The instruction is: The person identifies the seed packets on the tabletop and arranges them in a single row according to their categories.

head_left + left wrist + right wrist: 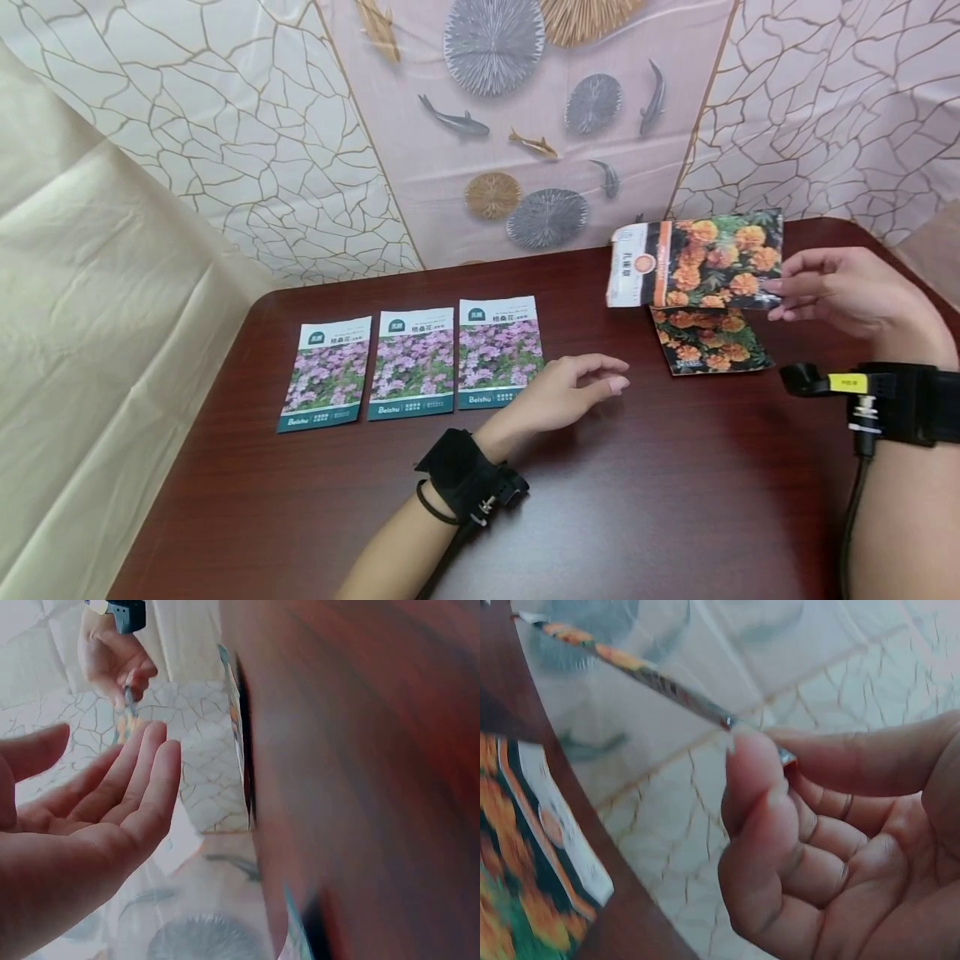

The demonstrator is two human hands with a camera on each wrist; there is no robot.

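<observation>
My right hand (pixel 847 292) pinches an orange-flower seed packet (pixel 720 262) by its bottom end, between thumb and fingertips. The packet is raised, its white header pointing left; the right wrist view shows it nearly edge-on (pixel 667 688). Below it a second orange-flower packet (pixel 712 343) lies on the table, its upper part hidden by the held one in the head view. My left hand (pixel 566 387) hovers over the table with fingers extended and nothing in them. It overlaps the corner of the rightmost of three purple-flower seed packets (pixel 498 346).
Two more purple-flower packets, a middle one (pixel 412 362) and a left one (pixel 326 375), continue the row on the dark red-brown table (pixel 637 517). Behind the table hangs a patterned cloth (pixel 525 150); a plain beige cloth (pixel 90 333) drapes on the left. A cable (pixel 851 508) runs from the right wrist camera.
</observation>
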